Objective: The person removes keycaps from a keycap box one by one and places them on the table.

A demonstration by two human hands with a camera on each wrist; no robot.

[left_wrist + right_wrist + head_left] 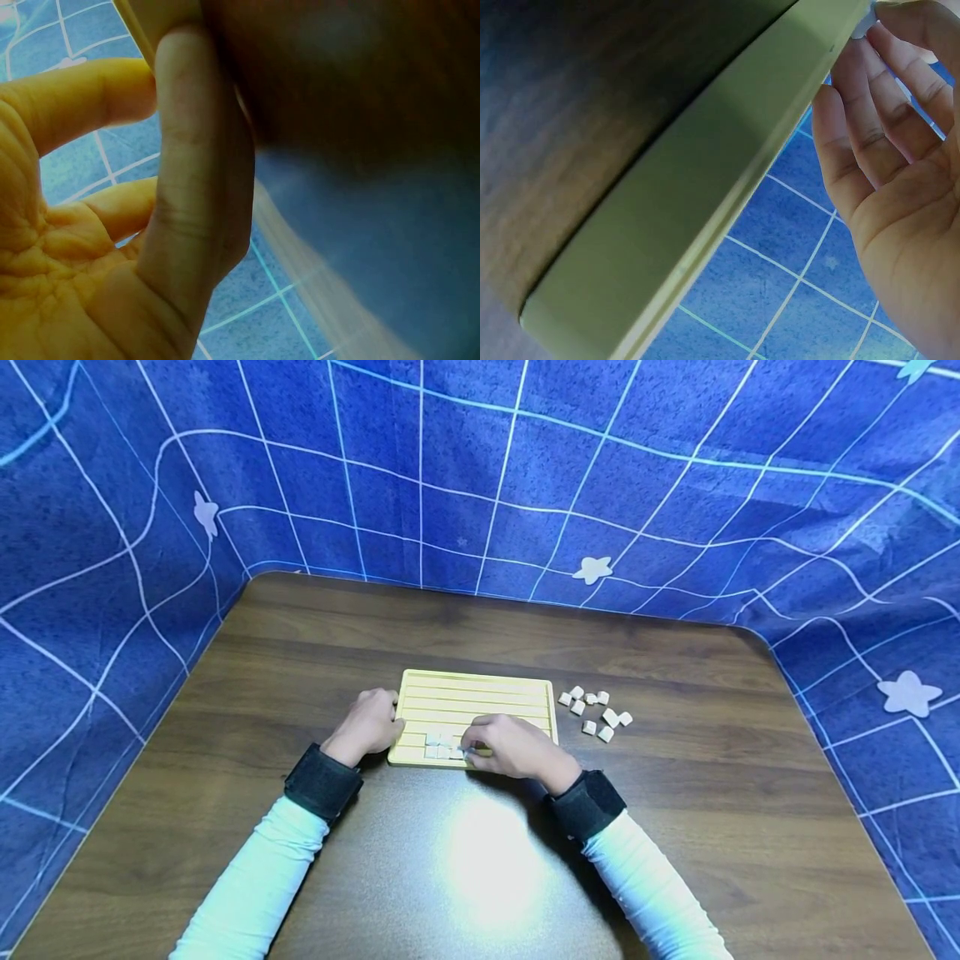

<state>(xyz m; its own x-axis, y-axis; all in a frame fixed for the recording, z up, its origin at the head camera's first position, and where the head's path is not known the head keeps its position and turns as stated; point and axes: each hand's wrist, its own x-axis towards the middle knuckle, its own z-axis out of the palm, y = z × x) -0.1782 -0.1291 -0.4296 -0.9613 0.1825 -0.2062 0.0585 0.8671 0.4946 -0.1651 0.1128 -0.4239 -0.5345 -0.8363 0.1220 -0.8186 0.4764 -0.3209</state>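
A shallow yellow tray point(480, 686) with raised ridges running lengthwise lies on the table in the head view. My left hand point(366, 725) grips its left edge, thumb and fingers at the rim; the left wrist view shows them up close at the tray's corner point(169, 13). Several small white blocks point(438, 752) sit in two short rows near the tray's front edge. At the right end of these rows, my right hand point(513, 746) pinches a small white block point(864, 24) between thumb and fingers, partly hidden by the fingertips.
Several loose white blocks point(606, 716) are scattered on the wooden table point(330, 627) just right of the tray. A blue curtain point(465, 468) with white grid lines and stars surrounds the table's back and sides. Both wrists wear black bands point(324, 782).
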